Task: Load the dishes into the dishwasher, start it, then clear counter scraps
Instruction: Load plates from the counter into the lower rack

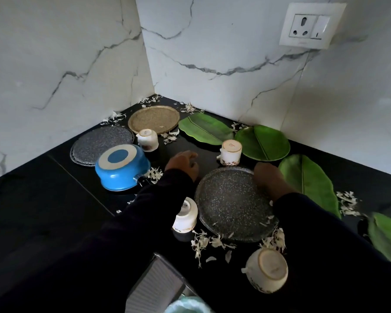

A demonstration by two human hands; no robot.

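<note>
A dark speckled plate (230,204) lies on the black counter (54,199). My right hand (269,179) holds its far right rim, fingers curled over the edge. My left hand (183,163) hovers by the plate's far left rim with loosely curled fingers and nothing visible in it. An upturned blue saucepan (122,168) sits to the left, beside stacked grey plates (99,141) and a tan plate (154,118). Upturned white cups stand at the back left (147,138), back middle (230,152), under my left arm (186,213) and near the front (266,269). White scraps (203,242) litter the counter.
Two green leaf-shaped plates (203,128) (264,141) lie near the back wall, and green leaves (307,179) (388,236) lie at the right. A wall socket (309,26) is up right. A lined bin (185,306) and a ribbed grey surface (154,288) show at the bottom.
</note>
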